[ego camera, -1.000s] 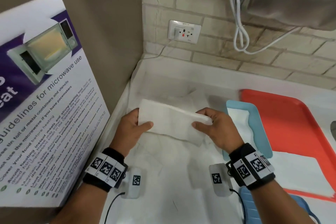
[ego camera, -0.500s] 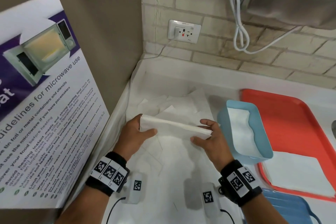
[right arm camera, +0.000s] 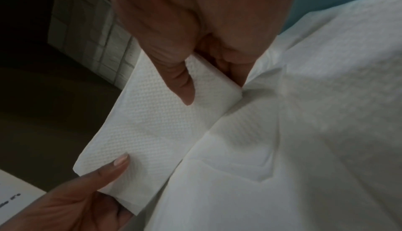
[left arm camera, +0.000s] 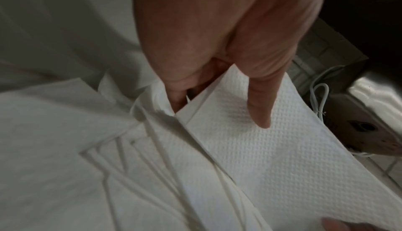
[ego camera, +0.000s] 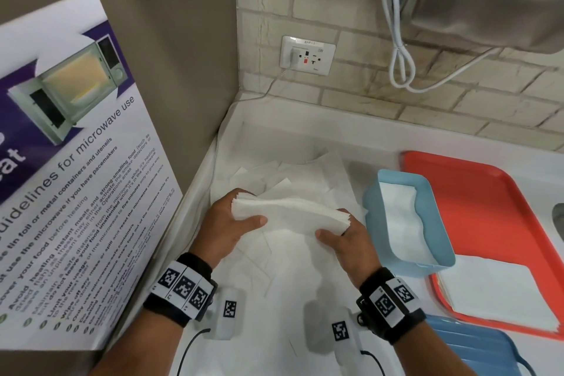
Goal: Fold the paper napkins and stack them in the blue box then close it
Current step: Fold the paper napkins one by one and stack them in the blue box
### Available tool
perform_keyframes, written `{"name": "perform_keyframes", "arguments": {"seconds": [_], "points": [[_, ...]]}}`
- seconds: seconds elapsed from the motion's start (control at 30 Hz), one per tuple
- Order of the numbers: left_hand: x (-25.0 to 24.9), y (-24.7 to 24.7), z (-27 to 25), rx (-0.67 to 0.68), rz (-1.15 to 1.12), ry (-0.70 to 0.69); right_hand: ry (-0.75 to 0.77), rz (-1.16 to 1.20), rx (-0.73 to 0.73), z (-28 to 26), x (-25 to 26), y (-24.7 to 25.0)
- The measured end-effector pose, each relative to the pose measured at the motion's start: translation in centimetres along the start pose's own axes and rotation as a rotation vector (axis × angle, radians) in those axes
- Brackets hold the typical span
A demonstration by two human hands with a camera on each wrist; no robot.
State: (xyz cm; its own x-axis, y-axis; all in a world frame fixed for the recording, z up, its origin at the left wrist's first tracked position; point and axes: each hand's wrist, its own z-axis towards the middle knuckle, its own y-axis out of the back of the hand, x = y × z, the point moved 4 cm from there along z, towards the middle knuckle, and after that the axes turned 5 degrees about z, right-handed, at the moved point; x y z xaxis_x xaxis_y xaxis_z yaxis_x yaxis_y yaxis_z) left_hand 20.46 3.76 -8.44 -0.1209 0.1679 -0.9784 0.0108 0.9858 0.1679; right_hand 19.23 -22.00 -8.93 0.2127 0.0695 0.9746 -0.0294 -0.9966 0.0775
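You hold a folded stack of napkins [ego camera: 290, 217] lifted above the counter [ego camera: 268, 345], one end in each hand. Your left hand [ego camera: 227, 224] pinches its end, thumb on top and fingers curled beneath; your right hand [ego camera: 346, 243] clamps the other end the same way. The stack's near long edge sags slightly between your thumbs. Under it, loose napkins [ego camera: 308, 180] lie overlapped on the counter, reaching the left wall.

The blue box [ego camera: 409, 223] stands just right of your right hand, open, tilted, white napkins already inside; its far side rests on the red tray [ego camera: 476, 189]. More flat napkins lie on the tray's near end. The lid [ego camera: 476, 348] is cut off at the lower right corner. Open counter shows in front of your wrists. In both wrist views your fingers under the stack are mostly hidden.
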Motion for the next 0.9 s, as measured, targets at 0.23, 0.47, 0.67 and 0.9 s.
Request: {"name": "perform_keyframes", "arguments": {"seconds": [0.23,0.47,0.67,0.9], "points": [[-0.6,0.0,0.1,0.023,-0.016,-0.044,0.009,0.091,0.03,0.2,0.7,-0.4],[-0.8,0.4,0.3,-0.016,-0.023,-0.09,0.13,0.121,0.0,0.4,1.9,0.4],[0.1,0.2,0.8,0.062,0.08,-0.078,0.12,-0.279,0.04,0.5,1.1,1.3],[-0.8,0.0,0.7,0.055,0.076,-0.076,0.167,-0.156,0.01,0.3,2.1,0.8]]}}
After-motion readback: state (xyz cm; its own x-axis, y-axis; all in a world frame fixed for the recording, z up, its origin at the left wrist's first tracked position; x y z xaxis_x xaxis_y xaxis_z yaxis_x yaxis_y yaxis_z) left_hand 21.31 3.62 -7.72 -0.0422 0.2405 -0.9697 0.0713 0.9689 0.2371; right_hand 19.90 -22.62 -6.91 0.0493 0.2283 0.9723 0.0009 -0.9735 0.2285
